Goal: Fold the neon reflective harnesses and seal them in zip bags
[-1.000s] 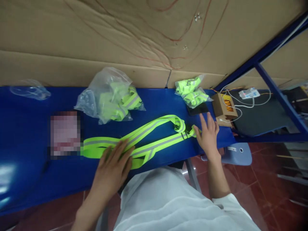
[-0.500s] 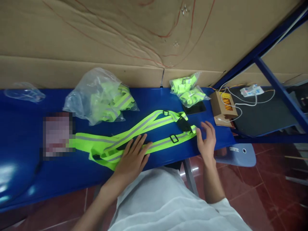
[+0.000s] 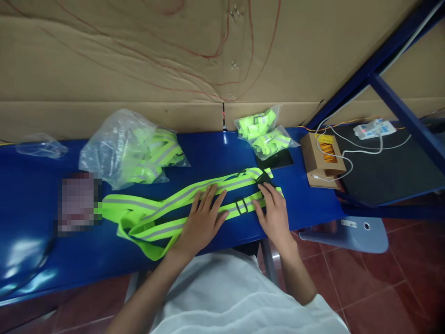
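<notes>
A neon-yellow reflective strap harness with grey stripes stretches along the blue table. My left hand lies flat over its middle, fingers spread across the straps. At the right end my right hand rests on the lower strap, its fingers extended and loosely apart beside the black buckle piece, which they partly cover. A black slider sits on the lower strap between the two hands. At its left end the harness meets a pixelated patch, whose content I cannot make out.
Behind the harness stands a large clear bag of similar straps. Two small bagged strap bundles lie near a dark phone. A cardboard box, white cables and a power strip are at right, by a blue frame. A stool stands below.
My right hand has moved left onto the harness's right end. My left hand has slid slightly right along the straps. The upper strap now lies closer to the lower one. The camera view has shifted.
</notes>
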Available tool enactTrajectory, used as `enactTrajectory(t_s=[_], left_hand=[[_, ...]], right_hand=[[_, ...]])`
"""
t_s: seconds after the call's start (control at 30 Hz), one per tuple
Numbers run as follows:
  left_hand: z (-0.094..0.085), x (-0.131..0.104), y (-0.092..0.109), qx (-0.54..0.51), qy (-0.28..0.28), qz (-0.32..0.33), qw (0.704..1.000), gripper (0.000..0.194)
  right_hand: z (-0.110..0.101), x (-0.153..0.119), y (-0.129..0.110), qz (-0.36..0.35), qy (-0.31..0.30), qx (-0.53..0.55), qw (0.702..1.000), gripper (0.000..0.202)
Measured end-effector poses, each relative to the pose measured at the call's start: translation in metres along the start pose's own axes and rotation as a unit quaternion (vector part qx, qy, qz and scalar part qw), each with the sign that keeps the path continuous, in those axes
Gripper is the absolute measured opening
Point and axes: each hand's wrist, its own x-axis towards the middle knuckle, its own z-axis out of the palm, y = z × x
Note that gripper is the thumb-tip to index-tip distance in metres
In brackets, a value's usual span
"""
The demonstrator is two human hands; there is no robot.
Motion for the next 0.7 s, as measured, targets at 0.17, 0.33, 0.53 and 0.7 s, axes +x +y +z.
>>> enactTrajectory(t_s=[0.17, 0.33, 0.53, 0.7], left_hand=[[0.000, -0.011, -0.005, -0.016, -0.013, 0.028, 0.999, 0.056], [-0.023, -0.013, 0.007, -0.073, -0.018, 0.045, 0.996, 0.047], [-0.069, 0.027, 0.020, -0.159, 0.054, 0.135, 0.976, 0.046], [-0.088, 0.062, 0.004, -0.238, -0.065, 0.163, 0.955, 0.043]], right_hand=[[0.003, 0.009, 0.021, 0.087, 0.027, -0.037, 0.995, 0.056], [-0.005, 0.013, 0.026, 0.034, 0.056, -0.004, 0.998, 0.037], [-0.025, 0.020, -0.006, -0.198, 0.050, 0.118, 0.972, 0.027], [-0.041, 0.028, -0.024, -0.395, 0.064, 0.066, 0.914, 0.012]])
